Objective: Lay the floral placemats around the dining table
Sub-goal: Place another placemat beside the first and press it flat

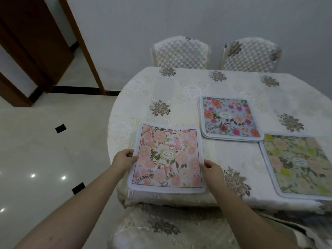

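Hands grip the pink mat (167, 156) by its sides, left hand (124, 159) and right hand (212, 168), at the table (179, 90) edge; blue mat (230, 116) and green mat (298, 164) lie beyond.

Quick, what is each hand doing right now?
Left hand: grips the left edge of the pink placemat.
Right hand: grips the right edge of the same placemat.

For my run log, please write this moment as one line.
step: placing pink floral placemat | left hand: holds left edge | right hand: holds right edge | blue floral stack: mid-table
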Motion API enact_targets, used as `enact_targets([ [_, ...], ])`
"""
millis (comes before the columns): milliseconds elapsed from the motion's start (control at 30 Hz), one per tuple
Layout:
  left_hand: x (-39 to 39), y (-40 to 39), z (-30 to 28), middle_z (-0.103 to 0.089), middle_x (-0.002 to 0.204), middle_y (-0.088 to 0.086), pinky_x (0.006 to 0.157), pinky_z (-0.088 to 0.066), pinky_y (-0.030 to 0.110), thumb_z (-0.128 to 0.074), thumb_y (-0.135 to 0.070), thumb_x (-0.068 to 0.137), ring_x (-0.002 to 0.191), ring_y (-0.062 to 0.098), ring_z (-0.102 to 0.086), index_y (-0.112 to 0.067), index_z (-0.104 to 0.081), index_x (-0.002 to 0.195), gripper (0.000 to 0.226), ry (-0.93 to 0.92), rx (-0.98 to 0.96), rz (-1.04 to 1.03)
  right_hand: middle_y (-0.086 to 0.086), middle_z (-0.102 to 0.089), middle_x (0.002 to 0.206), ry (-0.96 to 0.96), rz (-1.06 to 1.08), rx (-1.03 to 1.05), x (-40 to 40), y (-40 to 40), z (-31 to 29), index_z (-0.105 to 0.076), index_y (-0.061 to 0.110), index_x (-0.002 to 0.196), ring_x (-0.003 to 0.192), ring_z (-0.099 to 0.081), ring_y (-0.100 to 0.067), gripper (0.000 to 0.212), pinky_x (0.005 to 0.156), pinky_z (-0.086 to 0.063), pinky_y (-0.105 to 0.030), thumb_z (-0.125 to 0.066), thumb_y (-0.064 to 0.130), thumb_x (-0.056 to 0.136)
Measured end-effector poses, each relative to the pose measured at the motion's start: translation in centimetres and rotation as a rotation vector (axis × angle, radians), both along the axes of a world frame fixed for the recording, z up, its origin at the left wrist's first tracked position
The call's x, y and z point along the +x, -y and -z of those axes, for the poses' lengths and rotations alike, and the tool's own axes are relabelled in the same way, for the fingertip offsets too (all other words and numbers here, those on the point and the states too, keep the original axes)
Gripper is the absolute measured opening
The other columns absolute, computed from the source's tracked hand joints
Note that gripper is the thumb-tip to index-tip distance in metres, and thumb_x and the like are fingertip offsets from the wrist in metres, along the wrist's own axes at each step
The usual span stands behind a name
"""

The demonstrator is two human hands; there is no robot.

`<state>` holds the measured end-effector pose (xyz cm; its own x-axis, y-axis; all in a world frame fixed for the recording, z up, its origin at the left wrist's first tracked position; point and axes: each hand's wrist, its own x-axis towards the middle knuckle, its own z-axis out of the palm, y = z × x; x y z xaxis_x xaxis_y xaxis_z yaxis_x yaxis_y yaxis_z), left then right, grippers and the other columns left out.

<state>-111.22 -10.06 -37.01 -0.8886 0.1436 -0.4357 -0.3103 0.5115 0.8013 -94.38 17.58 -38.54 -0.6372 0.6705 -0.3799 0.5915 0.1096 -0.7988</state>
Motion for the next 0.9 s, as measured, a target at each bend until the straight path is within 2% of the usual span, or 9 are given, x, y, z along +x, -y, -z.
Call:
enact_targets([
  [100,-0.6,-0.2,0.8,-0.067,0.091,0.005,0.082,-0.054,0.037,-0.071,-0.012,0.086,0.085,0.025,-0.065,-0.008,-0.067,0.106,0.021,-0.010,-0.012,-0.005,-0.001,-0.070,0.108,0.016,-0.037,0.032,-0.4,-0.7,0.8,-0.068,0.014,0.118,0.095,-0.064,-0.017,0.028,0.087,-0.051,-0.032,-0.058,0.025,0.094],
  [233,-0.9,-0.8,2.0,-0.066,0.088,0.003,0.084,-0.054,0.039,-0.071,-0.012,0.086,0.086,0.027,-0.065,-0.013,-0.067,0.097,0.013,-0.029,-0.037,0.000,-0.007,-0.066,0.113,0.058,-0.029,0.101,-0.4,-1.0,1.2,-0.061,0.009,0.124,0.100,-0.061,-0.022,0.034,0.088,-0.046,-0.032,-0.061,0.023,0.093],
  [400,-1.6,-0.5,3.7,-0.065,0.093,0.004,0.082,-0.052,0.037,-0.074,-0.019,0.083,0.085,0.021,-0.062,-0.012,-0.063,0.113,0.032,-0.076,-0.139,0.072,0.001,-0.063,0.096,0.068,-0.004,0.148,-0.6,-1.1,1.9,-0.059,0.013,0.127,0.082,-0.056,-0.013,0.036,0.075,-0.045,-0.026,-0.061,0.021,0.092],
  [500,-1.8,-0.4,4.1,-0.065,0.094,0.001,0.078,-0.048,0.031,-0.073,-0.023,0.084,0.085,0.019,-0.061,-0.015,-0.061,0.117,0.036,-0.141,-0.183,0.136,-0.003,-0.067,0.100,0.104,-0.013,0.218,-0.9,-0.6,2.2,-0.058,0.013,0.130,0.081,-0.057,-0.015,0.037,0.073,-0.050,-0.029,-0.058,0.020,0.094],
  [567,-2.0,-0.4,4.1,-0.066,0.094,0.000,0.075,-0.047,0.030,-0.072,-0.025,0.084,0.083,0.018,-0.061,-0.016,-0.063,0.116,0.034,-0.206,-0.247,0.217,-0.006,-0.069,0.104,0.111,-0.007,0.253,-0.9,-0.3,2.4,-0.058,0.013,0.130,0.081,-0.058,-0.017,0.036,0.077,-0.052,-0.034,-0.056,0.019,0.094],
  [667,-2.2,-0.2,4.3,-0.061,0.092,0.005,0.075,-0.052,0.034,-0.072,-0.026,0.083,0.079,0.023,-0.061,-0.014,-0.066,0.109,0.030,-0.278,-0.340,0.327,-0.007,-0.069,0.100,0.132,-0.034,0.306,-1.0,-0.2,2.6,-0.057,0.013,0.131,0.078,-0.058,-0.018,0.037,0.073,-0.052,-0.033,-0.056,0.019,0.094],
  [767,-2.1,0.2,4.9,-0.057,0.103,0.012,0.085,-0.048,0.039,-0.071,-0.032,0.081,0.098,0.032,-0.055,-0.013,-0.063,0.118,0.042,-0.340,-0.443,0.377,-0.011,-0.063,0.110,0.189,-0.049,0.374,-1.1,0.0,3.1,-0.055,0.015,0.132,0.085,-0.057,-0.022,0.039,0.075,-0.050,-0.034,-0.056,0.016,0.093],
  [833,-1.8,0.2,5.0,-0.053,0.119,0.015,0.092,-0.041,0.042,-0.069,-0.035,0.083,0.110,0.036,-0.047,-0.012,-0.054,0.130,0.055,-0.401,-0.536,0.391,-0.012,-0.058,0.119,0.232,-0.059,0.473,-1.3,0.4,3.2,-0.055,0.019,0.130,0.098,-0.053,-0.028,0.040,0.083,-0.047,-0.040,-0.056,0.015,0.090],
  [900,-1.3,0.1,5.0,-0.048,0.131,0.015,0.095,-0.038,0.044,-0.068,-0.037,0.084,0.119,0.035,-0.043,-0.012,-0.044,0.140,0.066,-0.460,-0.537,0.373,-0.010,-0.057,0.123,0.218,-0.067,0.551,-1.9,1.0,3.0,-0.055,0.020,0.128,0.109,-0.049,-0.031,0.039,0.091,-0.040,-0.043,-0.054,0.016,0.090],
])
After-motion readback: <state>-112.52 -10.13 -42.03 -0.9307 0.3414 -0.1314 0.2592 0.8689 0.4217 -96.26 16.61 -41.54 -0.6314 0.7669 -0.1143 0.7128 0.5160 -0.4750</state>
